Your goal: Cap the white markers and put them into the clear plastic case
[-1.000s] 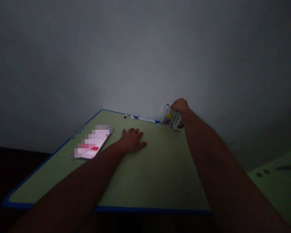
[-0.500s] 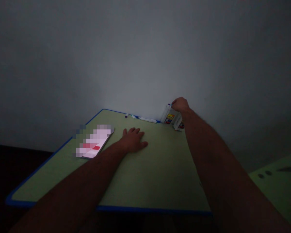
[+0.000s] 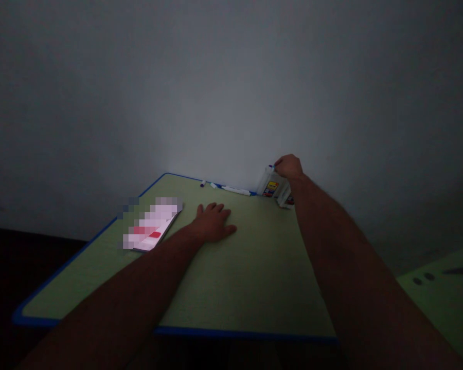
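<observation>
My left hand (image 3: pixel 213 222) lies flat on the green table (image 3: pixel 239 277), fingers stretched out, holding nothing. It rests just right of a lit phone or tablet (image 3: pixel 151 229). My right hand (image 3: pixel 289 166) reaches to the far right corner by the wall, its fingers closed over the top of a small white container (image 3: pixel 268 182) with a yellow and red label. A second white container (image 3: pixel 284 195) stands beside it under my wrist.
A white marker (image 3: pixel 235 190) and a small cap (image 3: pixel 202 183) lie along the far edge against the grey wall. The table has a blue rim (image 3: pixel 239 334). Another green surface (image 3: pixel 443 288) shows at the right. The room is dim.
Hardly anything differs. The view has drifted slightly, and my right hand has stayed on top of the white container while my left stayed flat.
</observation>
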### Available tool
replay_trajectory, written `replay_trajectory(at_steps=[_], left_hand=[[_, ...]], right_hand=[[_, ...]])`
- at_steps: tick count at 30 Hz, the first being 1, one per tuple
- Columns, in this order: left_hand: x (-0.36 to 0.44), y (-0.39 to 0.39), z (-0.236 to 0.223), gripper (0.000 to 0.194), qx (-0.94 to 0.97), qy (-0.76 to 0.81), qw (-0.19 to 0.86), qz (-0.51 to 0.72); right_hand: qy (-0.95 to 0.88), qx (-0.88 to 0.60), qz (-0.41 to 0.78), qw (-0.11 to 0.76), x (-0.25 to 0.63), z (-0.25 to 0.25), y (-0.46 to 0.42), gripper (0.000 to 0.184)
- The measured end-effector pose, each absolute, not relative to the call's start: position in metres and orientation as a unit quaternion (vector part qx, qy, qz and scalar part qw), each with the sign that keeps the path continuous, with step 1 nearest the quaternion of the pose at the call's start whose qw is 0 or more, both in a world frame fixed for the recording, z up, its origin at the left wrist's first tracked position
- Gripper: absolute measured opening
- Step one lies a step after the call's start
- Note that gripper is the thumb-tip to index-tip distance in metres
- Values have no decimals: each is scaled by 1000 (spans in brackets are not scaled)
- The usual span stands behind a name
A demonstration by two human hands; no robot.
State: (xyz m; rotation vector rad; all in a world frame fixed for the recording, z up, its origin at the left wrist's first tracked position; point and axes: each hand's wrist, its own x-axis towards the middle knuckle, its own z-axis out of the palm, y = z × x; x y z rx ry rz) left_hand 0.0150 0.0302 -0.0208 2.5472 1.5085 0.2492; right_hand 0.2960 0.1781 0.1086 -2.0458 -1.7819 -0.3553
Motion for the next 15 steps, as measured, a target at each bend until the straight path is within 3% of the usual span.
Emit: replay_trajectory(at_steps=[15], left_hand=[[15, 29, -19, 70, 858, 499, 84, 87]], right_hand=[[-624, -744, -113, 211, 292, 108, 179, 24]])
